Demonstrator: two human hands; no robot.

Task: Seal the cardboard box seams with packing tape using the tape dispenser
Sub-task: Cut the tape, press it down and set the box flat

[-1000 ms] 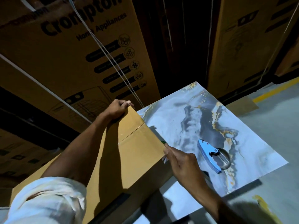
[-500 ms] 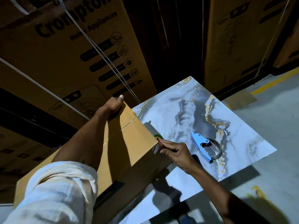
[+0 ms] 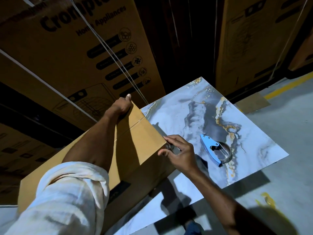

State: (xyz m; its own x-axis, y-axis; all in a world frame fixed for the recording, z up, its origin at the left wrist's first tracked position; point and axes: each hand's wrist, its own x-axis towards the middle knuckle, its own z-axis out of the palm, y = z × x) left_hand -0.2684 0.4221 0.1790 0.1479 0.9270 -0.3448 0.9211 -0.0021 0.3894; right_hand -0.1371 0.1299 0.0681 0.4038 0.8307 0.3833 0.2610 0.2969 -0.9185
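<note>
Head view has you leaning over the cardboard box (image 3: 140,141), which sits near and left, its right end overlapping the marbled board (image 3: 186,102). Your left hand (image 3: 121,106) grips the far corner of the box, fingers curled over its edge. Your right hand (image 3: 181,151) lies on the right-hand corner with the fingers stretched out and the thumb below. It presses rather than wraps, and it holds nothing that I can make out. Something glossy shows at that corner, probably a tape end, though I cannot tell for sure.

The step looks like rubbing tape down where it turns over the edge. Press flat with the pads, work from the top face down onto the side, and let the left hand brace the box so that it does not slide. The top seam (image 3: 135,123) runs across the top between your hands, so check that it lies closed before you run another strip.

The tape dispenser (image 3: 215,150) lies on the board just right of your right hand, untouched.

Counted: one box in hand, one blue dispenser carrying one roll, one board, two hands, and at least three large printed cartons (image 3: 67,48) stacked at the far side.
</note>
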